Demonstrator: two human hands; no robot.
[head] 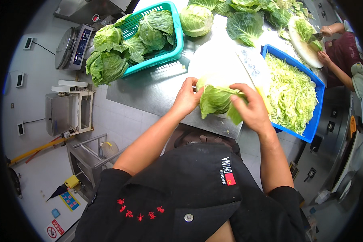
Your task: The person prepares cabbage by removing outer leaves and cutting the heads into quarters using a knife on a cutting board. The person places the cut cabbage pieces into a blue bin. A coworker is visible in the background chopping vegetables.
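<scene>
A cabbage with loosened outer leaves (213, 98) is between my hands, over the near edge of a round white cutting board (204, 57). My left hand (189, 95) grips the cabbage's left side. On the right, my right hand (249, 106) has its fingers and thumb on an outer leaf that hangs down. A knife with a yellow handle (263, 99) lies on the right part of the board, its blade pointing away from me. Close by on the right, a blue plastic tray (316, 121) holds shredded cabbage (290, 93).
A green plastic basket (180, 39) of whole cabbages stands at the left, near a scale (78, 48). Another cabbage (196, 21) and loose leaves (245, 27) lie at the back of the steel table (139, 93). At the right, a co-worker's hands (326, 57) cut cabbage on another board (314, 62).
</scene>
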